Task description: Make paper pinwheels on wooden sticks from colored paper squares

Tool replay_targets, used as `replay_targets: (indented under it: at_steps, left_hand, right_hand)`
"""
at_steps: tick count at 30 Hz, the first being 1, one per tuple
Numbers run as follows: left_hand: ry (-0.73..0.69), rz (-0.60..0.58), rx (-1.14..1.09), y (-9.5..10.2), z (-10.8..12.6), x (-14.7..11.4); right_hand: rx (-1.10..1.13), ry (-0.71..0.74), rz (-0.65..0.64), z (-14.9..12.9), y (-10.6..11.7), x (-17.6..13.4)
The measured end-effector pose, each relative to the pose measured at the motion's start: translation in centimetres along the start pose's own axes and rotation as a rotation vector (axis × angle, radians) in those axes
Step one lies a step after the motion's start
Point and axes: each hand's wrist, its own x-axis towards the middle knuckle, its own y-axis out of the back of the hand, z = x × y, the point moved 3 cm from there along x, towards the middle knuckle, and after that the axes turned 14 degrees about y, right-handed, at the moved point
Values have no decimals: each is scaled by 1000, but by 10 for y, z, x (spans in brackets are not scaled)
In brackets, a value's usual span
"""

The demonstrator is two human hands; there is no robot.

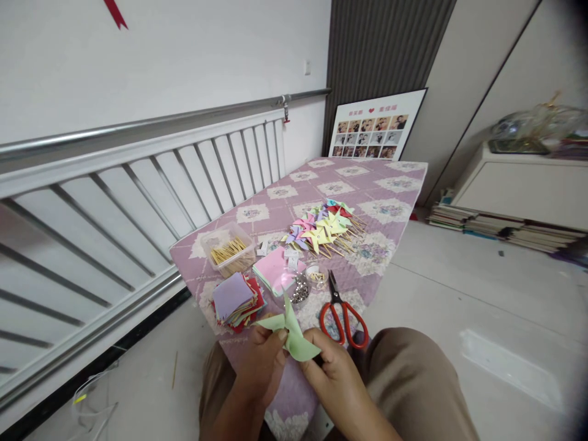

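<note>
A pale green paper pinwheel (296,340) is held over the near end of the table, its blades folded in toward the middle. My left hand (266,352) pinches it close to the centre, thumb on top. On the other side, my right hand (328,364) grips a blade between thumb and fingers. Just beyond lie a tub of shiny metal pins (301,289) and a small round tub of little pale pieces (316,275). Red-handled scissors (342,315) rest right of my hands. Left of them is a stack of coloured paper squares (235,300).
A clear plastic box of wooden sticks (228,250) stands at the table's left edge, near pink paper squares (275,269). Several finished pinwheels (324,226) are heaped farther back on the purple floral tablecloth (386,211). A white radiator (184,177) runs along the left side.
</note>
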Motion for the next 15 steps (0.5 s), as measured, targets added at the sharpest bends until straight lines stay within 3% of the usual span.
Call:
replay_targets:
  at_steps: [4,8,13,15]
  left_hand:
    - [20,41,39,-5,2,-2]
    - [55,50,53,-8,1,-1]
    - [89,-16,153,-7,-4,5]
    - [64,43,244,-3,-5,7]
  right_hand:
    - [94,-81,36,12,-3,0]
    - [358,-252,88,27,-12,-3]
    - [568,-413,186,40,-20,-6]
    - [599,-453,202,43,-21,-7]
